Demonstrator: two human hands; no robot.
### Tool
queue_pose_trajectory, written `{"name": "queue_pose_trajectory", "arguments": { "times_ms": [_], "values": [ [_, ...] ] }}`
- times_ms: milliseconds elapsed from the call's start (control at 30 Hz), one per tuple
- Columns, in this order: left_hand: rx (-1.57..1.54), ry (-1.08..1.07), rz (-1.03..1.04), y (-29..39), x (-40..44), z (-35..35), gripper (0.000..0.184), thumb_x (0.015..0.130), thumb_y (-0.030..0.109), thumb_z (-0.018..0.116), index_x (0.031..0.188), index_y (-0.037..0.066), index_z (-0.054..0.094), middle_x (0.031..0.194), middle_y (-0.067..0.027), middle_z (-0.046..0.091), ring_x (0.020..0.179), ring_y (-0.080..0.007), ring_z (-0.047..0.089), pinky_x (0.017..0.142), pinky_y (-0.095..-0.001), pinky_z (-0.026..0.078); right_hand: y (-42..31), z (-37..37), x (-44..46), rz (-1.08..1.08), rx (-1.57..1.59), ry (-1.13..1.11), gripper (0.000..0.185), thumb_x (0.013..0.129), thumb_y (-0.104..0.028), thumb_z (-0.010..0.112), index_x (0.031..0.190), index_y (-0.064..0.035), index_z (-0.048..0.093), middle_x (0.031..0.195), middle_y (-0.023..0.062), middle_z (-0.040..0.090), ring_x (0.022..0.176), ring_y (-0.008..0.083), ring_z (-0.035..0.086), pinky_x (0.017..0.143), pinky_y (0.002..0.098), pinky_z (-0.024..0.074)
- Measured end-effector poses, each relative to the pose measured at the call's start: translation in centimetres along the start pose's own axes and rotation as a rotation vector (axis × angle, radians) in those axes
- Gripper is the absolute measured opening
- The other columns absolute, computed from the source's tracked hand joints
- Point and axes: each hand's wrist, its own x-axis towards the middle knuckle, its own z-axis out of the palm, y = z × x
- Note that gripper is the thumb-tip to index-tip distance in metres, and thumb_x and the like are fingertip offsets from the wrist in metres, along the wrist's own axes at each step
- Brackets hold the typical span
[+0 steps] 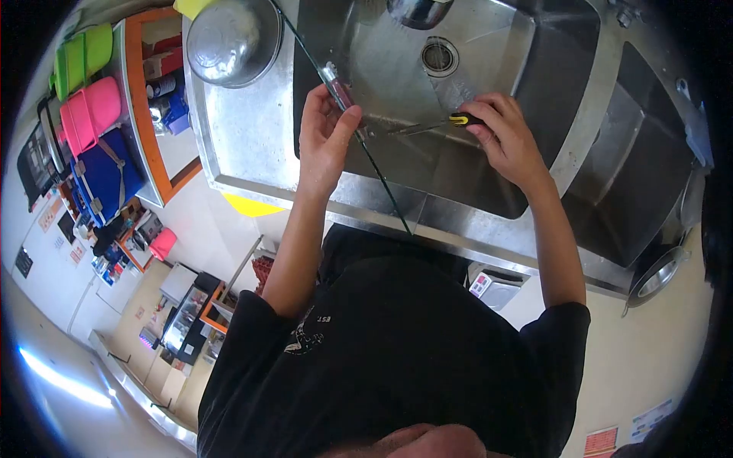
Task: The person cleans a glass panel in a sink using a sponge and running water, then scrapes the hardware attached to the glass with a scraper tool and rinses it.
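Note:
My left hand is closed around a long, thin dark green strip, which looks like a glass pane seen edge-on. A pale, pinkish fitting shows at its fingertips. The strip slants across the near left side of the steel sink. Over the basin, my right hand grips a tool with a black-and-yellow handle. Its thin metal shaft points left toward the strip; whether the tip touches it, I cannot tell.
A metal bowl rests upside down on the left drainboard. At the far side of the basin sits a steel vessel, near the drain. A second basin lies to the right, with a strainer beside it.

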Motion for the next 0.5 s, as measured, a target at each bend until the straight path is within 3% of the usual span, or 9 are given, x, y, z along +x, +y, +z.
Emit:
{"name": "queue_pose_trajectory", "arguments": {
  "times_ms": [500],
  "values": [
    [0.050, -0.030, 0.002, -0.23, 0.04, -0.55, 0.037, 0.092, 0.008, 0.063, 0.124, 0.002, 0.046, 0.105, -0.0052, 0.055, 0.095, -0.0118, 0.054, 0.084, -0.0275, 0.047, 0.49, 0.95, 0.06, -0.017, 0.030, 0.026, 0.026, 0.090, -0.013, 0.063, 0.115, -0.0078, 0.064, 0.113, 0.0130, 0.058, 0.108, 0.0317, 0.054, 0.094, 0.0403, 0.0440]
  ]
}}
